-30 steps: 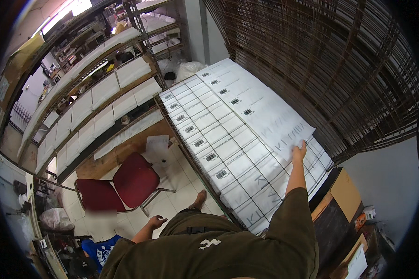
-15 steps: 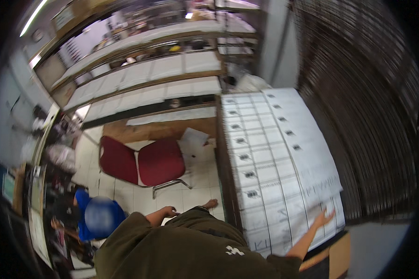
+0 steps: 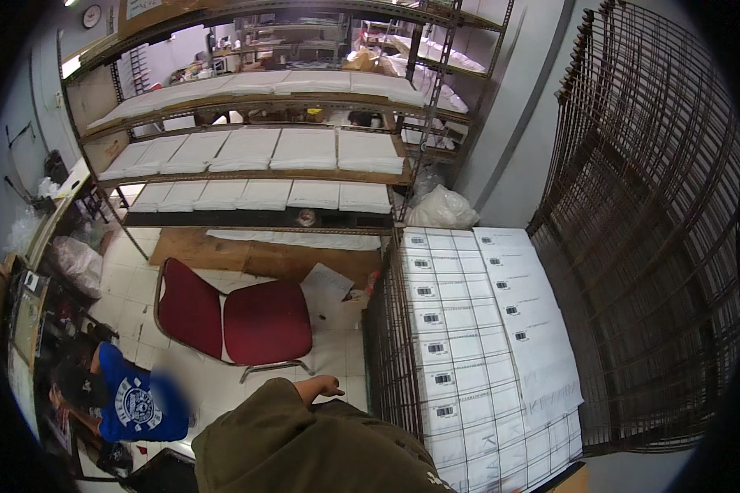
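"Logging the head view: where do we find the long strip of white printed paper [image 3: 543, 357]?"

"We find it along the right side of the rust-brown metal wire drying rack [image 3: 396, 345], lying flat over the wires. It begins at the far edge and stops short of the near right corner, where we see wire lines crossing white below it. One sheet or several overlapping, we cannot tell."

"And to its left?"

"We record flat white sheets with small dark printed blocks [image 3: 456, 333] under the wires, reaching to the left edge. Brown wire tiers [image 3: 658, 181] stand raised past the right edge."

"What of the hands?"

"We see the left hand [image 3: 322, 386] beyond an olive-green sleeve [image 3: 275, 400], in the air just beside the rack's left edge and well apart from the strip. Its fingers seem close together; it is too small for us to tell whether they pinch anything. The right hand is out of view, so we cannot tell its fingers' state."

"Surroundings?"

"We note a red padded chair with a metal frame [image 3: 267, 322] left of the rack, a person in a blue shirt [image 3: 142, 403] farther left, a bulky white plastic bag [image 3: 446, 209] by the far edge, and shelves bearing stacks of white paper [image 3: 304, 149] beyond."
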`<state>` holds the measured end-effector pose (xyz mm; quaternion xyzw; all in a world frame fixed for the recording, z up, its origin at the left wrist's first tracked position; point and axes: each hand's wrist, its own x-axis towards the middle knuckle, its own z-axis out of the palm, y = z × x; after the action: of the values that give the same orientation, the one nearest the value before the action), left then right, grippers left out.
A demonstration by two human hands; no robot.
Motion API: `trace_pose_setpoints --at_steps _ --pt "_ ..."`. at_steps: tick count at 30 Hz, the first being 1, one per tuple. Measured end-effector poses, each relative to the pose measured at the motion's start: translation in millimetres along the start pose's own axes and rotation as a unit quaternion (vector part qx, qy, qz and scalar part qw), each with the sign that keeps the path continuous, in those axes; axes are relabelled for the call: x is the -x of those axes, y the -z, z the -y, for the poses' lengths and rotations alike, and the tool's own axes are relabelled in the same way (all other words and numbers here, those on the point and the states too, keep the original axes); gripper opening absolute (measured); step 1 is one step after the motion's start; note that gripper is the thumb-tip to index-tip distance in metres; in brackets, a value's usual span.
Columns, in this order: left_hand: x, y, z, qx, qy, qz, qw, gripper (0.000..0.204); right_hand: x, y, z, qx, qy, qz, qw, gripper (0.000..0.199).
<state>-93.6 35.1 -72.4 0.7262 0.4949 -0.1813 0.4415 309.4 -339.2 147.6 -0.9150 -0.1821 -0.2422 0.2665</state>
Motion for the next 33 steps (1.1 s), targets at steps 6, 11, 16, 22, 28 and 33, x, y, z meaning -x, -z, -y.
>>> trace_pose_setpoints --at_steps 6,11,16,22,28,33 --pt "-30.9 33.2 18.1 -0.046 -0.032 0.031 0.998 0.066 36.6 -29.4 8.7 0.105 -0.012 0.035 0.994 0.045" --pt "-68.2 43.8 83.1 -0.085 0.001 0.081 0.993 0.058 65.1 -31.6 -3.9 0.181 -0.038 0.030 0.982 0.048" --pt "-117.1 59.2 129.7 -0.076 0.068 0.074 0.992 0.054 101.8 -19.7 -49.0 0.276 -0.066 0.004 0.959 0.050" --pt "-99.3 115.9 66.3 -0.084 0.036 0.098 0.991 0.063 110.0 8.5 19.8 0.336 -0.207 0.031 0.918 0.057" --pt "-155.0 105.8 47.8 -0.078 -0.146 0.058 0.985 0.064 97.4 13.5 53.2 0.306 -0.401 0.007 0.864 0.050" --pt "-136.0 104.5 9.7 -0.078 -0.117 0.140 0.980 0.061 113.0 1.5 32.9 0.322 -0.370 -0.009 0.871 0.055"
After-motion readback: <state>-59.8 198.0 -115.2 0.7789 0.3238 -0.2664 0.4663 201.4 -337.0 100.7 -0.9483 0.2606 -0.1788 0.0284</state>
